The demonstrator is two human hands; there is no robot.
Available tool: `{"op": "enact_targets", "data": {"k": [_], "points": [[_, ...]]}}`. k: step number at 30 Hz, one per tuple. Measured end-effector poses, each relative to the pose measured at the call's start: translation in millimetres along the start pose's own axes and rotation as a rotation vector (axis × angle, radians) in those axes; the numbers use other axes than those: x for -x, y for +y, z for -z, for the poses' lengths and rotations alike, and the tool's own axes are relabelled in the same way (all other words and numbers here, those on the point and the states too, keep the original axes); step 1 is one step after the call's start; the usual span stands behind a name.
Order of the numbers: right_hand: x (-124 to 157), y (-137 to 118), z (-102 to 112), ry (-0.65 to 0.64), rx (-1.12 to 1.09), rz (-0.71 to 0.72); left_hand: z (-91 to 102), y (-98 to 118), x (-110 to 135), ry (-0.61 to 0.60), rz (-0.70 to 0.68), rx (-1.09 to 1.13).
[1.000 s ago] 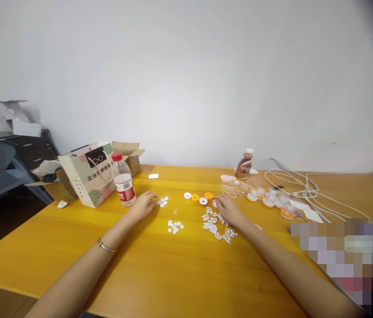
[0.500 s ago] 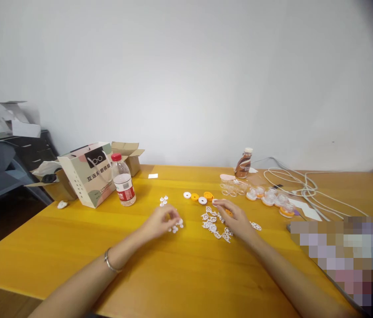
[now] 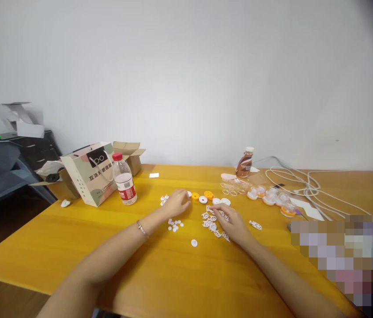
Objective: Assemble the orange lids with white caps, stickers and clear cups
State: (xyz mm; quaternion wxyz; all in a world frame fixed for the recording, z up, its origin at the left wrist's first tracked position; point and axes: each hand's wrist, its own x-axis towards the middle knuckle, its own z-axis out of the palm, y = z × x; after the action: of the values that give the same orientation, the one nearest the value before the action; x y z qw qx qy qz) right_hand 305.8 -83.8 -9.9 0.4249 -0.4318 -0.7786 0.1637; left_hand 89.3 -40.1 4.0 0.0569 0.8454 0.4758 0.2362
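My left hand hovers over the table beside a white disc. Its fingers bend down with the thumb apart, and I see nothing held. My right hand pinches at a small white openwork piece on the edge of a pile of white openwork pieces. A round white disc lies alone nearer to me. Small white round pieces lie below my left wrist, and more white pegged pieces sit behind it. Orange discs and a white holed disc lie between the hands.
Clear rings and clear-topped orange units stand right, before a brown bottle and white cables. A water bottle, paper bag and cardboard box stand left. One openwork piece lies right of my hand.
My left hand has moved up and right from the small white round pieces. My right hand has drawn back slightly to the openwork pile. A white disc now shows alone on the near table.
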Motion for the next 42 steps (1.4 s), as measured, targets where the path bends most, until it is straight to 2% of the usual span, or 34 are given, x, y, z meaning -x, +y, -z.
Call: {"op": "enact_targets", "data": {"k": [3, 5, 12, 18, 22, 26, 29, 34, 38, 42], "points": [[2, -3, -1, -0.041, 0.007, 0.038, -12.6, -12, -24, -0.008, 0.034, -0.03], [3, -3, -1, -0.055, 0.005, 0.051, -18.6, -16, -29, -0.01, 0.052, -0.048], [2, -1, -2, -0.054, 0.01, 0.035, -16.4, -20, -15, -0.017, 0.061, -0.073], [3, -1, -3, -0.063, 0.006, 0.042, -12.9, -17, -20, -0.023, 0.066, -0.046], [4, 0, 0, -0.089, 0.01, 0.029, 9.0, -2, 2, -0.005, 0.03, 0.011], [4, 0, -2, -0.092, -0.018, 0.038, 29.7, 25, 48, -0.131, -0.24, 0.24], [4, -1, -4, -0.093, -0.038, 0.042, 28.4, 39, 71, -0.219, -0.29, 0.26], [6, -2, -4, -0.106, -0.043, 0.047, 14.5, 39, 76, -0.235, -0.256, 0.246], [8, -3, -4, -0.129, -0.04, 0.031, 16.5, 34, 77, -0.19, -0.211, 0.245], [10, -7, -8, -0.137, -0.052, 0.046, 17.4, 35, 78, -0.196, -0.24, 0.242]]}}
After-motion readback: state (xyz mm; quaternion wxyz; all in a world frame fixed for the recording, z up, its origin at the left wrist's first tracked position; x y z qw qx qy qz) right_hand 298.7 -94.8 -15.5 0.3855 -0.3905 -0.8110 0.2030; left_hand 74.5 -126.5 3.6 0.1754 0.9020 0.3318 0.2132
